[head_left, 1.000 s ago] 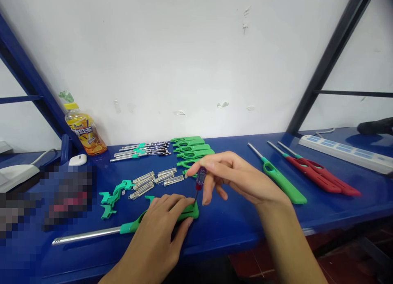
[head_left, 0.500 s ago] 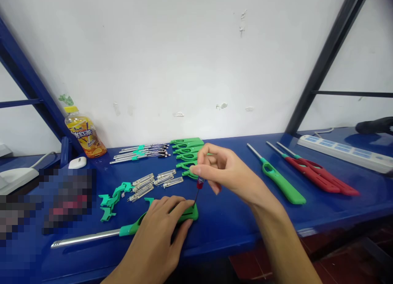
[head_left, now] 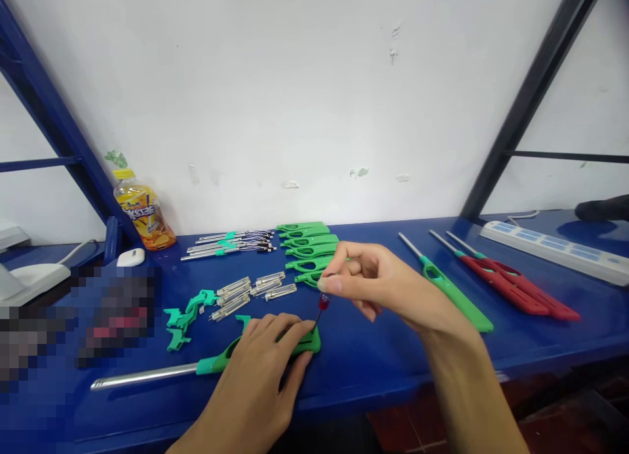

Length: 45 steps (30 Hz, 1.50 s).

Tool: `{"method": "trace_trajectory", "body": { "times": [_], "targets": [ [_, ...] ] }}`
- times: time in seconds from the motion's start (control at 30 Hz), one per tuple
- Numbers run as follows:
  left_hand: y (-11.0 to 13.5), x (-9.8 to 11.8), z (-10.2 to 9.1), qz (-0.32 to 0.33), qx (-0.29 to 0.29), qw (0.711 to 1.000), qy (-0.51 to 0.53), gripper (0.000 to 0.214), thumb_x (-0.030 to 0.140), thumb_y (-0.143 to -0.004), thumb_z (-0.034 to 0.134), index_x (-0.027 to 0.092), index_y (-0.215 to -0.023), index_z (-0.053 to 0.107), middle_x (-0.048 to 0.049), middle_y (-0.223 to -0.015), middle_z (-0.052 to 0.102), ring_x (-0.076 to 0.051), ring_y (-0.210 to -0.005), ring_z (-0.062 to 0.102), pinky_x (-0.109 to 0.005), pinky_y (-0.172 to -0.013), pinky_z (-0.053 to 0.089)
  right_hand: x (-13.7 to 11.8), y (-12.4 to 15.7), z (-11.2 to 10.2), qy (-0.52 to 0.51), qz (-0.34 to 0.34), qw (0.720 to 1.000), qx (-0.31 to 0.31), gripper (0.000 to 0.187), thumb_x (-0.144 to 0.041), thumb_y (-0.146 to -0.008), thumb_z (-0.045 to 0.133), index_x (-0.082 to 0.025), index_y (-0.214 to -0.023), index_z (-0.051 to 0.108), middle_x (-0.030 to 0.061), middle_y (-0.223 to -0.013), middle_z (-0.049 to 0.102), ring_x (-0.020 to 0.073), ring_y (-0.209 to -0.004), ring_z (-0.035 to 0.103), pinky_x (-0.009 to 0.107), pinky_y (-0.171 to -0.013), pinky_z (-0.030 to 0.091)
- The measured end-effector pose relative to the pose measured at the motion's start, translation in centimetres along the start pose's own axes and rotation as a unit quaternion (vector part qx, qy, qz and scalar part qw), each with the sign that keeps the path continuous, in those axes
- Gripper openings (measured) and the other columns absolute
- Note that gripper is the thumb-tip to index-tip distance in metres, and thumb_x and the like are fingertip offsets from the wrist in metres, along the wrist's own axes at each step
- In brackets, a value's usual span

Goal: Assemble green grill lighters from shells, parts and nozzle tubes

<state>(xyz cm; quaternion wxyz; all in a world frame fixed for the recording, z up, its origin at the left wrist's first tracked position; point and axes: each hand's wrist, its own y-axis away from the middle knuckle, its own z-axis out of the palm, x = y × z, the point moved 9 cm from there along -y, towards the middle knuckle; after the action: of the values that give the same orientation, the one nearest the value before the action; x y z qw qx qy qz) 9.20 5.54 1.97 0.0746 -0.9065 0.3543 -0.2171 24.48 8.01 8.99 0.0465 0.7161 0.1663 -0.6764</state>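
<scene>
A green long-necked lighter (head_left: 308, 343) lies on the blue table with its metal tube pointing left. Over its handle my left hand (head_left: 268, 359) is closed, thumb on the near side and fingers on the far side, so the trigger area is mostly hidden. My right hand (head_left: 366, 277) pinches the red handle of a small screwdriver (head_left: 323, 303) between thumb and fingertips. The screwdriver's shaft slants down to the right end of the lighter's handle; its tip seems to touch there. Beyond the hands are several green handle shells (head_left: 308, 252) in a row.
Left of the shells lie metal tubes with wires (head_left: 228, 244), clear fuel tanks (head_left: 233, 297) and teal triggers (head_left: 187, 316). A drink bottle (head_left: 145, 211) stands at the back left. To the right are a green lighter (head_left: 457, 293), red lighters (head_left: 511, 283) and a power strip (head_left: 555, 247).
The whole view has shifted slightly. My right hand has tilted a little to the right, and the screwdriver leans more. My left hand stays on the lighter.
</scene>
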Motion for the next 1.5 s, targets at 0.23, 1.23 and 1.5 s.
{"method": "trace_trajectory", "body": {
  "times": [0.23,1.23,1.5],
  "targets": [
    [0.0,0.4,0.0,0.007,-0.006,1.000,-0.008,0.034,0.020,-0.109,0.049,0.030,-0.137,0.064,-0.0065,-0.131,0.072,-0.031,-0.116,0.066,-0.056,-0.103,0.050,0.6,-0.4,1.0,-0.064,0.007,0.997,-0.048,0.022,-0.031,-0.088,0.086,-0.023,-0.093,0.067,-0.0111,-0.049,0.061,0.0069,-0.037,0.053,0.014,-0.036,0.036],
    [0.0,0.0,0.4,-0.010,-0.009,0.999,0.041,0.042,0.016,-0.101,0.058,0.025,-0.142,0.067,-0.0078,-0.127,0.071,-0.032,-0.113,0.065,-0.061,-0.105,0.050,-0.1,-0.9,0.0,0.083,-0.035,0.994,0.054,0.027,-0.050,-0.082,0.089,-0.026,-0.086,0.078,0.0043,-0.108,0.076,0.0200,-0.090,0.070,0.032,-0.082,0.055],
    [0.3,-0.3,0.5,-0.020,0.002,0.999,0.050,0.041,0.018,-0.101,0.063,0.026,-0.140,0.069,-0.0065,-0.126,0.072,-0.031,-0.114,0.066,-0.059,-0.110,0.049,0.0,-0.3,-2.8,0.135,-0.039,0.982,0.127,0.032,-0.058,-0.083,0.086,-0.027,-0.090,0.084,0.0053,-0.091,0.081,0.0237,-0.089,0.071,0.032,-0.081,0.056]
  ]
}}
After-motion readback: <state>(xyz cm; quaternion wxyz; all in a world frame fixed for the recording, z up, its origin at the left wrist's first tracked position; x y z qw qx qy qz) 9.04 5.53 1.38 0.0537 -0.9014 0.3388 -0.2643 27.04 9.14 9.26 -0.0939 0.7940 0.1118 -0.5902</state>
